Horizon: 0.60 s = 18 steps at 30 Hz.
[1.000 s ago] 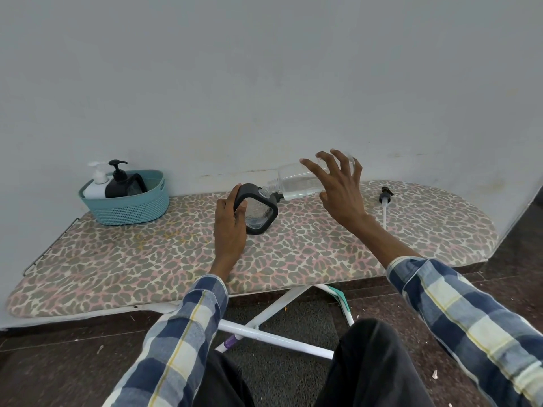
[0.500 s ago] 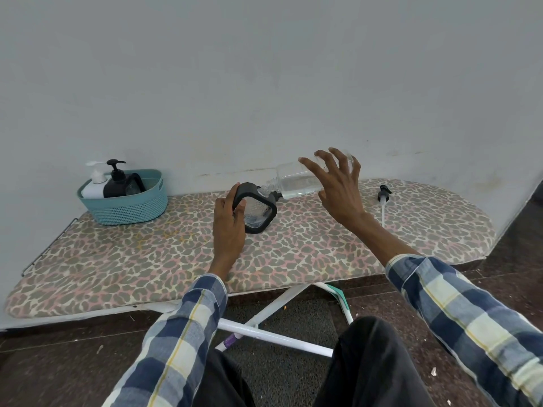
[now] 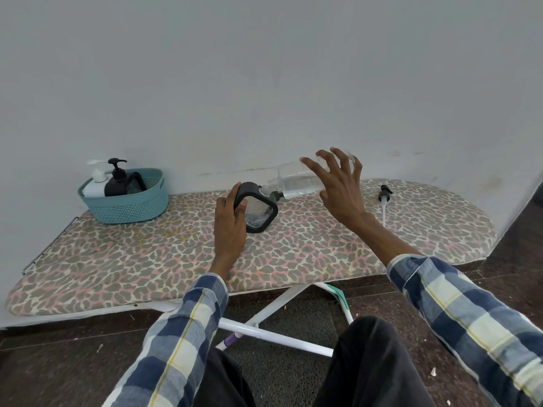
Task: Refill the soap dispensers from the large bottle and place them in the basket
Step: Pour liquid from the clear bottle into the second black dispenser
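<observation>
Right hand [image 3: 340, 195] fingers [image 3: 316, 165] spread and curled over the large bottle [image 3: 296, 182], gripping it on its side, neck at 9 o'clock; left hand [image 3: 230, 221] fingers wrapped round the black-framed dispenser [image 3: 258, 211], thumb on its near edge, tilting it so its opening meets the bottle neck; both sit mid-counter [image 3: 117, 259], above the leopard-print cover.

I'd call this mid-pour; I'd keep neck and opening mated, raise the bottle base slowly, hold the dispenser steady against the counter, watch the clear window for level.

The loose pump [image 3: 384, 198] lies at 3 o'clock of the bottle, for refitting after; basket [image 3: 129, 205] at 9 o'clock, far left, holding a white dispenser [image 3: 95, 183] and a black dispenser [image 3: 117, 180].

Hard to read: clear liquid in a clear bottle, so flow and level unclear; the neck-to-opening joint is small; right palm contact hidden behind the hand; basket contents partly hidden by its wall.
</observation>
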Available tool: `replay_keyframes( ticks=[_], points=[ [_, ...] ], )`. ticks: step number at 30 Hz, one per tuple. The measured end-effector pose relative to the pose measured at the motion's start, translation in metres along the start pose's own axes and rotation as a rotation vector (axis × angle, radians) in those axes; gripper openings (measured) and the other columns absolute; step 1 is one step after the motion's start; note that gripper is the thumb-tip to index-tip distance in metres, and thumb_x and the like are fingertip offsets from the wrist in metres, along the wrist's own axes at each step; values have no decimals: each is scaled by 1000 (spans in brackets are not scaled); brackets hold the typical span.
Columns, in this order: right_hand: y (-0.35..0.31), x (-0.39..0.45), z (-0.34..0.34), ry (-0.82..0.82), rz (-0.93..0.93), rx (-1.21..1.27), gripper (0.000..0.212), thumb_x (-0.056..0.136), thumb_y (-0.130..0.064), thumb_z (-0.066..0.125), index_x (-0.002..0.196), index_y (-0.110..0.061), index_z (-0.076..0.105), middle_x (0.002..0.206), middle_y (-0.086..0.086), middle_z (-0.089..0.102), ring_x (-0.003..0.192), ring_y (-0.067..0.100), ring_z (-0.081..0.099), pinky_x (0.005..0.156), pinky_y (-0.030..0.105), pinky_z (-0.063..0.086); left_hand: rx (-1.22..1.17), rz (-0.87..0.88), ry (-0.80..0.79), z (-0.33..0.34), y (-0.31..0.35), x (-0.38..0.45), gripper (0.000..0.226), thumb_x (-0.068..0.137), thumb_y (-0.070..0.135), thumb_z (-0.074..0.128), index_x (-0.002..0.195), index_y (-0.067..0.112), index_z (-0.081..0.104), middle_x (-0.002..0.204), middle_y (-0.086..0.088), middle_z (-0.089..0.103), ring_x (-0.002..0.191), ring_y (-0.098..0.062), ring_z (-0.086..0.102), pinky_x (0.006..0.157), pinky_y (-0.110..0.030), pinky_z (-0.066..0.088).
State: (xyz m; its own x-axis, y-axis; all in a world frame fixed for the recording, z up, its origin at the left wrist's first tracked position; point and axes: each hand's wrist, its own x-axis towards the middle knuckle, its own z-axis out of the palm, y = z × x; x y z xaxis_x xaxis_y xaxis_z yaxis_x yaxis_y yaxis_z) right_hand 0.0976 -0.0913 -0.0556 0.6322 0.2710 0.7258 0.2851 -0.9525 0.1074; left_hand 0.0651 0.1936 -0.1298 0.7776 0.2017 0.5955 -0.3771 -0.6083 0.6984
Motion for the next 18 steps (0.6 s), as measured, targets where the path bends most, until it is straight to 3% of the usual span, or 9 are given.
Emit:
replay_keyframes(
  ticks=[13, 18],
  points=[
    [0, 1, -1, 6, -6, 0, 104, 76, 4, 75, 160, -43, 35, 159, 0, 39, 155, 30, 26, 122, 60, 20, 6, -8, 3, 0, 0, -1, 52, 115, 50, 37, 165, 35, 40, 124, -2, 50, 106, -16, 54, 86, -17, 38],
    [1, 1, -1, -2, -13, -3, 105, 76, 3, 75, 160, -43, 34, 159, -1, 38, 156, 30, 25, 122, 60, 21, 10, -2, 3, 1, -1, -1, 51, 116, 49, 38, 165, 35, 40, 125, -2, 50, 106, -16, 54, 84, -12, 39]
  ],
)
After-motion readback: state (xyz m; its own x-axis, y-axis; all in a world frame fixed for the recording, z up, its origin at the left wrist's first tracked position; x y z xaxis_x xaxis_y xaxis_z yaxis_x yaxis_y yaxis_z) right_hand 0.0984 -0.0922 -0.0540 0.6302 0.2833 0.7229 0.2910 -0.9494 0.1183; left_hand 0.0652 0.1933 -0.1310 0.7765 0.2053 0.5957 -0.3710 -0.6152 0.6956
